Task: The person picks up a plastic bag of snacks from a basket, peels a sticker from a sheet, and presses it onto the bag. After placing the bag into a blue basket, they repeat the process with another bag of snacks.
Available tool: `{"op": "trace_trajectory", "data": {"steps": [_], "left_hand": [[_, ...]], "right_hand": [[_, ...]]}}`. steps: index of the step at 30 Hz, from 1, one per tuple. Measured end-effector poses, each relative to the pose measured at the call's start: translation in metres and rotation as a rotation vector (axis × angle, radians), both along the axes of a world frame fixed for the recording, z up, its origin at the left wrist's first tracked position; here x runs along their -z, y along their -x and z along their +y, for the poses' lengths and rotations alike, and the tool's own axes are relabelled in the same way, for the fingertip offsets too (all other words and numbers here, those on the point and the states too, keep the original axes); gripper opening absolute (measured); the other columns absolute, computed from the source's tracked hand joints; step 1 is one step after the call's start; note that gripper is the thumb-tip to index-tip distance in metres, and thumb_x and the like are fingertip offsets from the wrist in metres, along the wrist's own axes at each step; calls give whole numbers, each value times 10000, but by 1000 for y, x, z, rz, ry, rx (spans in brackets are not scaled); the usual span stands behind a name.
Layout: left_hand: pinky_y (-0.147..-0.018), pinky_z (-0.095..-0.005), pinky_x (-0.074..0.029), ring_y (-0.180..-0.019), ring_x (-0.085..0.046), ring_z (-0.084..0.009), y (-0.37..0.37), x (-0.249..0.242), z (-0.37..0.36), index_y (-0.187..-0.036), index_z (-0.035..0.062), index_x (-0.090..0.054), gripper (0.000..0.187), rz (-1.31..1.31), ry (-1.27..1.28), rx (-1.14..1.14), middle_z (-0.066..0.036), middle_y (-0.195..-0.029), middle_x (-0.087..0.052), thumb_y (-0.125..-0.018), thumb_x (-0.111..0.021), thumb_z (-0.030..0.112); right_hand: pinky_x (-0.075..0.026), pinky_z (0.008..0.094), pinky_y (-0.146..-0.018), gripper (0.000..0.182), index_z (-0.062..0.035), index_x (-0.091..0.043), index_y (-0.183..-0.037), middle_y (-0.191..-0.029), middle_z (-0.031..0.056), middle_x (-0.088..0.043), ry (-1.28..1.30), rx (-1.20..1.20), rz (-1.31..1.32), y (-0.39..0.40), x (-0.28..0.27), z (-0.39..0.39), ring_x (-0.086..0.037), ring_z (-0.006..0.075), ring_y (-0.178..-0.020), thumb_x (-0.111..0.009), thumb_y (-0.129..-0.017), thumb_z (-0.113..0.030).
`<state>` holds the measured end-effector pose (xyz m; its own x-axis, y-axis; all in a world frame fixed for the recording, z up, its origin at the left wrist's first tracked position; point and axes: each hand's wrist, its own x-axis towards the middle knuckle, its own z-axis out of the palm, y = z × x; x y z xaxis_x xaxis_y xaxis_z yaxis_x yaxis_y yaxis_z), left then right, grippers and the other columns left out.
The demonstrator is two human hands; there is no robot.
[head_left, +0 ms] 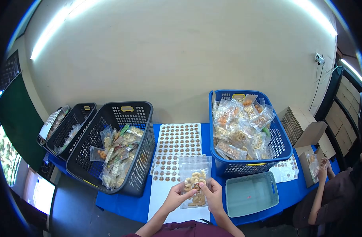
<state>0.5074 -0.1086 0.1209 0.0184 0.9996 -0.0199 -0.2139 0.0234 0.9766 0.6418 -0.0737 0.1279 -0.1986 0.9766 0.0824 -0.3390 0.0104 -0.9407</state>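
Observation:
A clear plastic pouch of cashew-like snacks (pixel 197 173) is held upright between my two hands, low in the middle of the view. My left hand (pixel 175 198) grips its left side, the thumb lying on the front. From the other side my right hand (pixel 213 194) holds it too, thumb pressed beside a round brown sticker (pixel 195 186) on the pouch's face. Behind the pouch lie white sheets of round stickers (pixel 179 139), partly covered by it. The fingers at the back of the pouch are hidden.
A black basket (pixel 138 158) of filled pouches stands left, with more dark baskets (pixel 72 130) beyond. To the right are a blue basket (pixel 250 168) heaped with pouches and a pale green tray (pixel 252 211). Another person's hands (pixel 324 170) are at a cardboard box (pixel 306 168), far right.

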Motion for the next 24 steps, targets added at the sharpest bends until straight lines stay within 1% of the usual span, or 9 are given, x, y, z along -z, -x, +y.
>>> {"op": "trace_trajectory", "data": {"steps": [3,7,11,14,15,18,19,22,24], "left_hand": [[-756,-219,-423,-865,-524,-77,-2,3,-1,-1080,-16,-499,367,21,-21,-6,-42,-973,-571,-760,-625,112],[-785,-240,-421,-896,-526,-97,-1,6,0,-1089,-21,-475,379,57,12,17,-56,-1000,-556,-752,-620,74],[-786,-230,-412,-902,-518,-92,-2,9,0,-1098,-24,-483,389,65,-5,-5,-60,-1000,-562,-759,-621,105],[-789,-236,-413,-906,-519,-97,0,8,0,-1109,-26,-474,398,32,44,-22,-60,-1001,-562,-761,-618,103],[-779,-234,-421,-897,-524,-95,2,13,0,-1113,-26,-467,396,67,42,5,-59,-996,-562,-766,-611,98],[-766,-228,-428,-881,-529,-90,7,12,-2,-1112,-25,-467,386,32,71,94,-57,-988,-563,-771,-605,93],[-756,-223,-432,-869,-532,-86,10,10,-2,-1103,-25,-468,369,26,66,136,-51,-979,-561,-776,-598,86],[-758,-225,-431,-877,-530,-94,11,18,-5,-1094,-24,-466,361,17,33,121,-48,-975,-558,-776,-598,85],[-776,-242,-431,-912,-517,-108,9,22,-5,-1115,-23,-425,391,29,-9,75,-61,-1004,-537,-780,-592,91]], "right_hand": [[-379,184,-552,108,-15,-539,-776,-710,4,-559,3,34,-20,1,6,-1,-481,26,-644,-585,-794,-112],[-376,184,-552,129,-7,-534,-774,-708,7,-553,-60,97,-79,4,21,-2,-470,34,-633,-579,-799,-125],[-370,183,-548,130,-7,-536,-776,-703,-3,-544,-117,89,-102,0,18,-2,-455,30,-617,-588,-788,-125],[-396,177,-628,166,0,-538,-855,-798,20,-566,-186,-24,-306,-6,32,8,-507,48,-734,-612,-771,-123],[-412,194,-670,236,16,-544,-916,-845,35,-583,-141,-56,-325,-6,34,9,-530,70,-773,-644,-739,-104],[-427,201,-641,244,1,-570,-905,-817,27,-599,31,-125,-38,-3,23,5,-543,67,-713,-660,-731,-144],[-441,224,-711,307,4,-555,-975,-906,51,-602,102,-214,-1,-6,25,7,-559,91,-810,-665,-725,-134],[-438,231,-727,316,11,-539,-994,-927,58,-592,129,-347,-6,-11,29,13,-555,101,-829,-656,-733,-124],[-437,228,-731,318,14,-531,-1009,-935,62,-587,127,-329,-24,-7,29,15,-551,99,-838,-641,-748,-131]]}}
